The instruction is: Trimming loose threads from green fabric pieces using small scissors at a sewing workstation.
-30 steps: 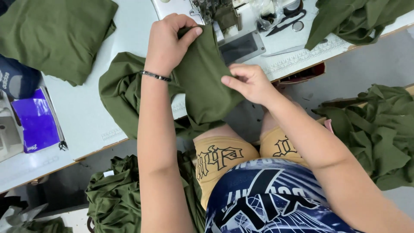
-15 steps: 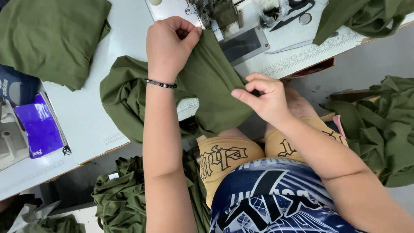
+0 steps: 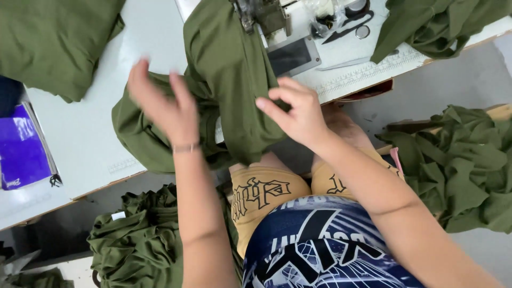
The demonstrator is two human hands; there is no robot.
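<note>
An olive green garment piece [image 3: 229,90] lies over the white sewing table [image 3: 85,133], its upper end under the sewing machine's presser foot [image 3: 261,16] and its lower part hanging over the table's front edge. My right hand [image 3: 298,112] pinches the fabric's right edge with fingers bent. My left hand [image 3: 162,104], a thin band at its wrist, is blurred and hovers with fingers spread over the bunched fabric at the left; it holds nothing that I can see.
A folded olive stack [image 3: 53,42] lies at the table's far left beside a purple packet [image 3: 21,149]. Scissors [image 3: 346,26] and a dark plate [image 3: 293,56] sit right of the machine. More olive fabric is heaped on the floor left [image 3: 138,240], at right [image 3: 464,165], and top right [image 3: 437,26].
My left hand has let go of the fabric's top and moved down-left, fingers now spread. The garment has gone up under the presser foot. My right hand shifted slightly with the fabric edge.
</note>
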